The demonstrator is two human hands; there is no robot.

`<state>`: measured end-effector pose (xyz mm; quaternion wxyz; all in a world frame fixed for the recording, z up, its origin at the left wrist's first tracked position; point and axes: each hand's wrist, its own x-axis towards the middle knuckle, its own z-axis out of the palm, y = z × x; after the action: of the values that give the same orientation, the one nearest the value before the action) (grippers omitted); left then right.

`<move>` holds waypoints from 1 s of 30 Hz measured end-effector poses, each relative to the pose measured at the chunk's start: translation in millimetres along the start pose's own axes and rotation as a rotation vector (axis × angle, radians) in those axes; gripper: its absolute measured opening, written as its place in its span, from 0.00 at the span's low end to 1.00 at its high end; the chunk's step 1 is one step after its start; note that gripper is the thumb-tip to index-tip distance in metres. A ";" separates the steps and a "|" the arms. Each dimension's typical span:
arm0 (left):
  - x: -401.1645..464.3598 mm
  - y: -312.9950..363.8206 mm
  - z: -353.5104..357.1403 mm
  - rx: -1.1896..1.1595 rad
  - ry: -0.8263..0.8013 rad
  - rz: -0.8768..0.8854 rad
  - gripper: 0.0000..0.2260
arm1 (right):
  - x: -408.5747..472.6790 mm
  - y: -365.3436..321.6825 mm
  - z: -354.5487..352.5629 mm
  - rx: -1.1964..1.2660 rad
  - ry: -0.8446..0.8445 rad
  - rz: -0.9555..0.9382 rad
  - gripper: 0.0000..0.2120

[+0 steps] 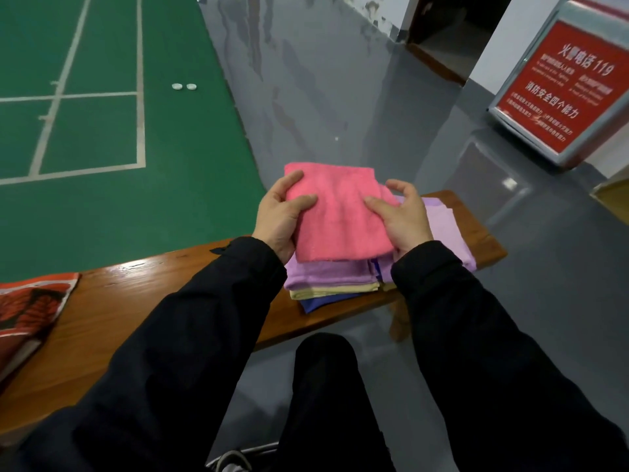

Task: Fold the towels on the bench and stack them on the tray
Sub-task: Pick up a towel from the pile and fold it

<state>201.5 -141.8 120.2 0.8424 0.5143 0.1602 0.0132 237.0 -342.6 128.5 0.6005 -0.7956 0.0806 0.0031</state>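
Centre of frame: both hands are holding a folded pink towel (338, 212) flat, just above a pile of towels (332, 284) lying on the right half of the bench (136, 301). Left hand (280, 218) is gripping the towel's left edge, thumb lying on top and fingers curling underneath. Right hand (403, 216) is pinching the right edge the same way, thumb on top; its upper fingers are arching loosely above the cloth. The pile below is showing lilac, pale yellow and blue layers; whether they are all folded is unclear. At the left edge of the frame a red patterned tray (30, 308) is sitting on the bench, well apart from the pile, with no towel visible on the part in frame. Judgement: the pink towel is light, soft and limp, so it is likely to droop and unfold if taken by one corner. Taking it at two opposite edges, as now, or sliding flat fingers under it, should be keeping the fold intact. Nothing fragile or slippery here. The carry leftward to the tray looks to be the step in hand.
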 end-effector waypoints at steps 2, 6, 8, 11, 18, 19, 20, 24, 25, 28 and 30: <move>7.1 -24.3 -9.5 0.460 0.056 -0.025 0.33 | -1.6 14.8 1.8 -0.421 0.011 -0.033 0.30; -1.6 -65.2 -31.9 1.027 -0.001 0.024 0.36 | -16.4 30.6 9.5 -0.780 0.074 -0.460 0.17; -5.0 -72.2 -38.2 1.100 -0.042 0.075 0.34 | -17.3 42.1 16.7 -0.988 -0.109 -0.614 0.14; -9.1 -68.4 -38.3 1.135 -0.057 0.056 0.29 | -21.6 62.4 31.5 -1.271 -0.268 -0.649 0.13; -23.9 -65.2 -40.2 0.994 0.100 0.212 0.18 | -25.7 54.2 52.9 -1.246 -0.391 -0.936 0.19; -25.7 -69.0 -42.6 1.006 0.099 0.192 0.18 | -28.7 51.5 55.6 -1.355 -0.471 -0.810 0.17; -26.5 -71.5 -44.9 0.991 0.121 0.176 0.17 | -29.6 49.2 57.2 -1.477 -0.448 -0.694 0.15; -24.9 -72.1 -47.2 0.939 0.144 0.164 0.15 | -28.2 36.4 41.6 -1.670 -0.158 -0.482 0.10; -23.7 -72.6 -47.4 0.951 0.118 0.149 0.15 | -26.0 36.9 38.7 -1.639 -0.116 -0.487 0.12; -22.3 -74.9 -48.7 0.995 0.078 0.102 0.22 | -24.0 43.8 42.3 -1.404 -0.173 -0.787 0.25; -19.3 -80.6 -52.0 1.120 0.097 0.134 0.31 | -25.1 50.0 50.0 -1.341 -0.360 -0.913 0.28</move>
<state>157.0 -138.5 33.2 0.4300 0.8906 0.1482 0.0031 210.3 -305.0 69.3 -0.0552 -0.9266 -0.3661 -0.0663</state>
